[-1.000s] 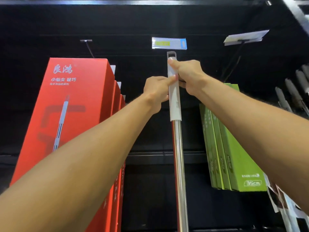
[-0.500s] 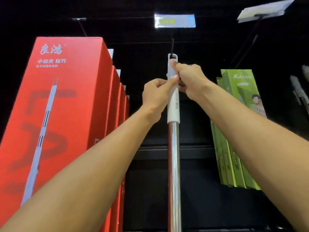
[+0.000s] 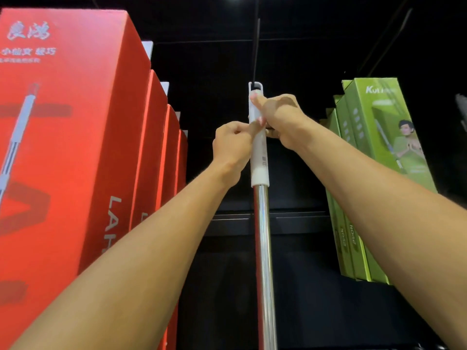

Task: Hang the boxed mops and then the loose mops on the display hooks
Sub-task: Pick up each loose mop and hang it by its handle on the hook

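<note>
- Left hand point(image 3: 232, 147): raised on an outstretched forearm entering from 7 o'clock; fingers are curled against the left side of the mop's white grip, with a fingertip pressed on its front face. The grip is held.
- Right hand point(image 3: 280, 120): raised on a forearm entering from 4 o'clock; set higher than the left hand, fingers wrapped round the grip from the right, thumb laid upward along the sleeve toward 12 o'clock. The grip is held.
- Loose mop point(image 3: 259, 152): located at frame centre, between the two hands. Long axis is near vertical; the white grip with its hanging loop points to 12 o'clock, and the chrome pole point(image 3: 264, 248) runs down to 6 o'clock and leaves the frame. The mop head is out of view.
- Display hook point(image 3: 256, 46): a thin dark rod seen descending from 12 o'clock to the loop at the grip's top. Whether the loop is already threaded on it cannot be told.
- Red boxed mops point(image 3: 75, 147): a row is hung at 9 o'clock, close beside the left forearm.
- Green boxed mops point(image 3: 374, 152): a row is hung at 3 o'clock, partly covered by the right forearm.
- Open room: a dark gap is left between both rows, with the pole in its middle and a shelf edge point(image 3: 232, 219) crossing behind.
</note>
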